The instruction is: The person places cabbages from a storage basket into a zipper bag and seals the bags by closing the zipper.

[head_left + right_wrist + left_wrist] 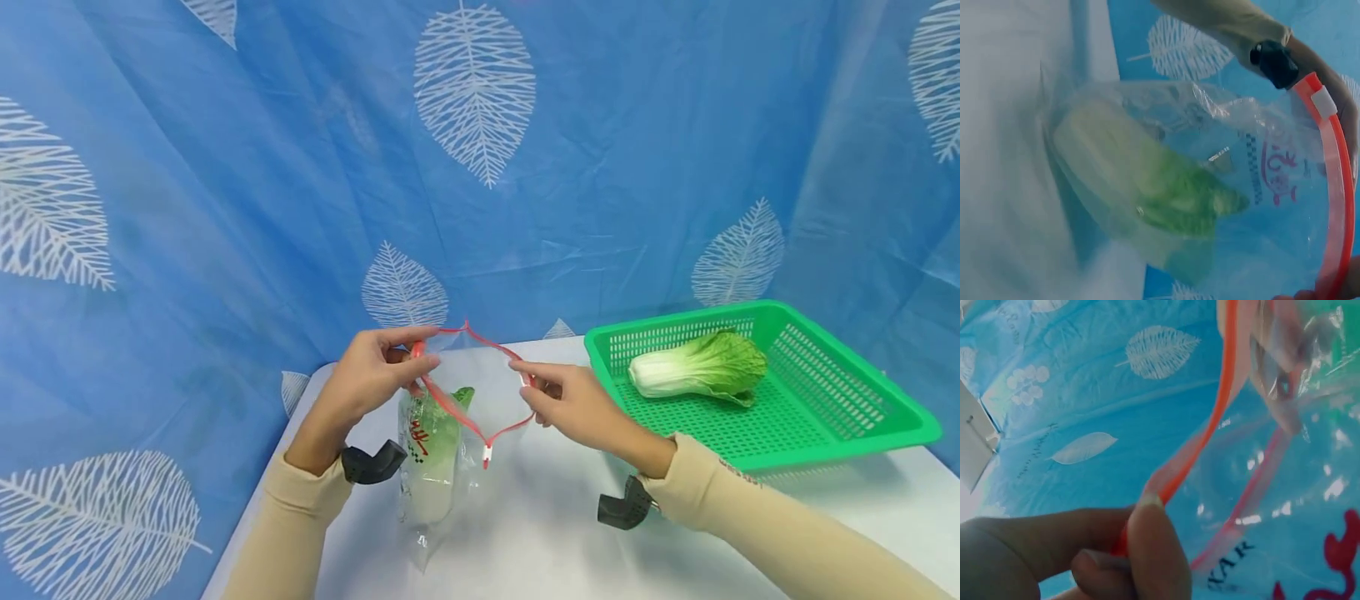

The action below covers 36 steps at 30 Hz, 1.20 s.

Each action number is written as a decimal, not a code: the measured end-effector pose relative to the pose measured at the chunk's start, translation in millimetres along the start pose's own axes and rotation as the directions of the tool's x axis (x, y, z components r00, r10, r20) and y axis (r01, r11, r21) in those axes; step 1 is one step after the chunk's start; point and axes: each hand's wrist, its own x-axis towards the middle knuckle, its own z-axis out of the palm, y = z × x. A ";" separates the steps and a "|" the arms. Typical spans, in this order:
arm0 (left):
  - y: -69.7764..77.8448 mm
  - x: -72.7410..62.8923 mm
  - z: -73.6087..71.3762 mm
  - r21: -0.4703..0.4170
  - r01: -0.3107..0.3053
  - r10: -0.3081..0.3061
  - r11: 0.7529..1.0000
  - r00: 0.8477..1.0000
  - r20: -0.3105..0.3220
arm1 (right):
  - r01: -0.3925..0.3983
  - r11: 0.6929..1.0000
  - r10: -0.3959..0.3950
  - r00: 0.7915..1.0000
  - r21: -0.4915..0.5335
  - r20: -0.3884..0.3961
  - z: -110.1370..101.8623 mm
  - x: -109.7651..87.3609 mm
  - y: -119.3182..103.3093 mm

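A clear zip bag (1235, 169) with a red zip edge and a white slider hangs between my hands, its mouth spread wide. Inside it a cabbage (1147, 165), pale at the base and green at the leaves, lies toward the bottom. My left hand (375, 367) pinches the left side of the red rim between thumb and fingers, as the left wrist view shows close up. On the opposite side, my right hand (573, 404) grips the rim with thumb and fingers. The slider (487, 452) sits at the near corner of the mouth.
To the right, a green plastic basket (832, 442) stands on the white table (540, 533) with another cabbage (697, 367) in it. A blue curtain (585, 150) with white leaf prints rises behind the table. Black wrist cameras (375, 462) are strapped at both cuffs.
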 end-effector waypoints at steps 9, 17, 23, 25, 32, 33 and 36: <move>-26.6 15.9 44.4 -0.034 -0.006 0.009 0.999 0.997 0.082 | -0.093 0.981 0.123 0.977 0.170 -0.174 39.5 -50.1 33.1; -41.6 27.7 94.0 0.029 -0.108 0.104 0.994 0.987 0.126 | -0.248 0.938 0.298 0.934 0.244 -0.195 59.1 -72.6 71.8; -44.7 31.8 119.4 -0.015 -0.169 0.169 0.985 0.970 0.173 | -0.246 0.949 0.284 0.938 0.196 -0.198 58.8 -76.5 88.7; -46.2 32.6 123.3 -0.008 -0.164 0.163 0.987 0.972 0.170 | -0.244 0.953 0.277 0.942 0.182 -0.191 58.5 -76.7 91.7; -62.1 44.5 129.7 -0.037 -0.136 0.141 0.990 0.968 0.205 | -0.260 0.953 0.286 0.943 0.159 -0.171 55.2 -78.9 100.0; -65.9 46.5 130.4 -0.058 -0.132 0.142 0.990 0.966 0.217 | -0.260 0.952 0.286 0.944 0.163 -0.164 54.7 -79.7 100.6; -78.6 51.3 133.3 -0.121 -0.100 0.129 0.988 0.958 0.255 | -0.254 0.952 0.278 0.950 0.169 -0.140 53.8 -83.0 101.9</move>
